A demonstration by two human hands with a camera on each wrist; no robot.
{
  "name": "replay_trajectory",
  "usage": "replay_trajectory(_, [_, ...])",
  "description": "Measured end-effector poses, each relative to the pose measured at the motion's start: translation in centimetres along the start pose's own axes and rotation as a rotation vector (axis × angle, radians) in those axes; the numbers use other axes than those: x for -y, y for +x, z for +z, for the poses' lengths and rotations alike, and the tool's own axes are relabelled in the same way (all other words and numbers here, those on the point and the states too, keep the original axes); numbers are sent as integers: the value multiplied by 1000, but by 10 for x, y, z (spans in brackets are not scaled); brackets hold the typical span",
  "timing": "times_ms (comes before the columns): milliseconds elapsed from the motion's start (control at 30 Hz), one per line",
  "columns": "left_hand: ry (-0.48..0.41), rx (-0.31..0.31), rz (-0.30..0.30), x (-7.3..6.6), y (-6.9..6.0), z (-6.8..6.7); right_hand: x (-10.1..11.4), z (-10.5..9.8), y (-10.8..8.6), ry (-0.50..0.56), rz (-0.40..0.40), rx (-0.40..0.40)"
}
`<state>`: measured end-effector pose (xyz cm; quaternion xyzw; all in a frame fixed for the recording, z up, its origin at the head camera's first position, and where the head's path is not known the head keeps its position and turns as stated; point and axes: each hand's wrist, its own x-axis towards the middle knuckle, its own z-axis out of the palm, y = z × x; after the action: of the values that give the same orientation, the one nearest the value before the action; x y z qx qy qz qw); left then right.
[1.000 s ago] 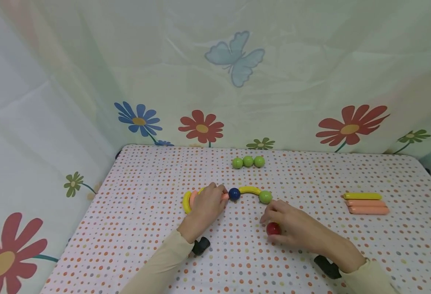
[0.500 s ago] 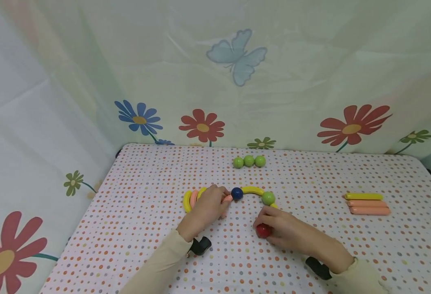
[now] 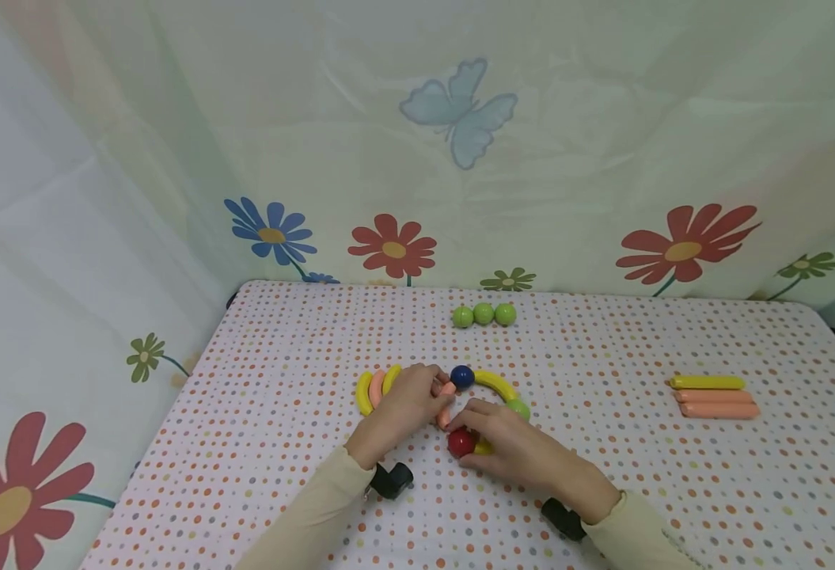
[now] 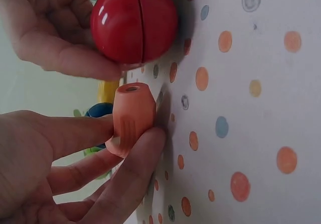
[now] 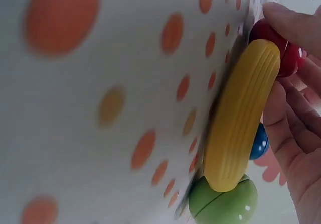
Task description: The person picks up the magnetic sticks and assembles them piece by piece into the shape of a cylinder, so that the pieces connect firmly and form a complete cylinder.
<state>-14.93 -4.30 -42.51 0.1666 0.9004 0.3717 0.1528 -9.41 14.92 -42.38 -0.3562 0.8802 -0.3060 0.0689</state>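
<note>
Red ball is held in curled fingers of the right hand. Just beyond, apart, peach stick is pinched by the left hand, long axis pointed roughly ballward; blue ball is seen at its far end.

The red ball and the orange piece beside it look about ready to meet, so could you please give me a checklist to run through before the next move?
1. Red ball held by the right hand: ok.
2. Orange piece held by the left hand: ok.
3. Orange piece's end facing the red ball: ok.
4. Red ball touching the orange piece: not ok; the left wrist view shows a gap.
5. Yellow piece reaching from green ball to red ball: ok.
6. Orange piece firmly attached to blue ball: cannot tell.
</note>
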Motion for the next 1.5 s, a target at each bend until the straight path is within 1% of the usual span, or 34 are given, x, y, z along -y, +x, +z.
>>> replay_trajectory(167, [-25, 10, -2, 1, 0, 1, 1, 6, 3, -5, -13, -35])
replay_trajectory(333, [-10, 9, 9, 1, 0, 0, 1, 8, 6, -14, -17, -70])
replay_trajectory(467, [14, 8, 3, 1, 0, 0, 1, 7, 7, -20, -5, -61])
replay_trajectory(533, [19, 9, 3, 1, 1, 0, 2, 4, 8, -30, -3, -54])
replay_trajectory(633, [11, 17, 7, 1, 1, -1, 1, -7, 12, -45, -17, -68])
replay_trajectory(700, [9, 21, 6, 1, 1, -2, -3, -16, 19, -64, -26, -89])
replay_trajectory(767, [16, 23, -1, 1, 1, -2, -7, -25, 28, -91, -18, -93])
replay_trajectory(833, [27, 22, -12, 0, 2, -2, -14, -33, 36, -121, 9, -65])
replay_trajectory(933, [35, 21, -24, -1, 3, -1, -24, -41, 48, -137, 42, 27])
replay_trajectory(1000, [37, 20, -24, -2, 3, -1, -31, -43, 52, -129, 42, 78])
replay_trajectory(1033, [42, 19, -21, -2, 3, 0, -35, -44, 54, -121, 42, 94])
replay_trajectory(1100, [61, 14, -10, -2, 3, 0, -40, -45, 55, -91, 41, 101])
replay_trajectory(1267, [138, 3, -11, -6, -1, -1, -45, -45, 54, -8, 71, 78])
replay_trajectory(1367, [168, 2, -17, -7, -3, -1, -47, -41, 51, -5, 74, 54])
replay_trajectory(1500, [171, 5, -7, -8, -2, 1, -51, -36, 45, -26, 56, -10])
